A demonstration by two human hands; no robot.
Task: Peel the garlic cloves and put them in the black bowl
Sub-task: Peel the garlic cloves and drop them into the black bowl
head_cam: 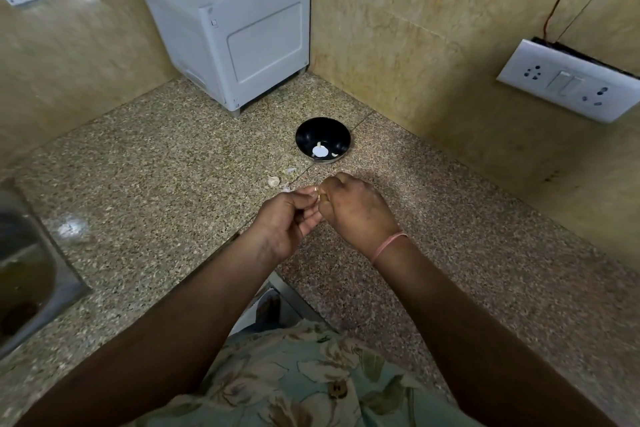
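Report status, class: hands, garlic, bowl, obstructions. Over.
Left hand and right hand grip one garlic clove between them. Black bowl just beyond, pale pieces inside. Loose clove on countertop, not blocking.

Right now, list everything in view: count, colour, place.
black bowl: one, black, counter near the corner
garlic pieces: about two, pale, inside the bowl
loose clove: one, off-white, counter before the bowl
peel scraps: few, whitish, beside it
box: one, grey, back corner
socket plates: two, white, left and right walls
sink: one, steel, far left
counter: one, speckled
held clove: one, pale, pinched by both hands
left hand, right hand: meeting above the counter; pink wristband on right wrist
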